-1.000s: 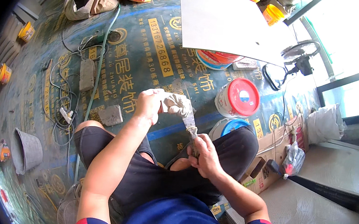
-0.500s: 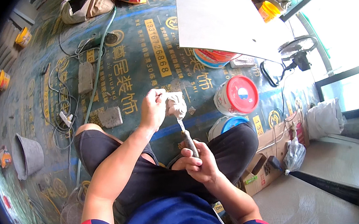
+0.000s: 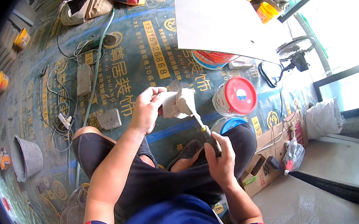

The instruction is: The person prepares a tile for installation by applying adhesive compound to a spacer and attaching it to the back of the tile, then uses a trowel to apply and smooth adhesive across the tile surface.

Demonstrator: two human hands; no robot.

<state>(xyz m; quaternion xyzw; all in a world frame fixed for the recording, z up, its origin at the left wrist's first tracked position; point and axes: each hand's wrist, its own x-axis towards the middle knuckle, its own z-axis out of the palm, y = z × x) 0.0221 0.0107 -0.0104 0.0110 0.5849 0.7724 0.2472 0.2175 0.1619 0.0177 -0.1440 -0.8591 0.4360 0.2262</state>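
Observation:
My left hand [image 3: 148, 108] is closed on a pale, smooth piece [image 3: 170, 104], whose kind I cannot make out. A thick lump of grey-white paste [image 3: 185, 103] sits at that piece's right end. My right hand [image 3: 222, 159] grips the dark handle of a putty knife [image 3: 207, 133]. Its blade, smeared with paste, slants up and left and touches the lump. Both hands are over my crossed legs.
Beyond my right knee stand a red-lidded bucket [image 3: 238, 95] and a blue-lidded bucket [image 3: 232, 125]. Ahead, a large white panel [image 3: 224, 22] rests on another bucket, beside a black fan [image 3: 294, 56]. Cables [image 3: 58, 95] and grey blocks [image 3: 109, 119] lie on the left.
The putty knife has tilted, and my right hand has shifted right, now gripping from above. My left hand has moved slightly left, and more of the pale piece shows.

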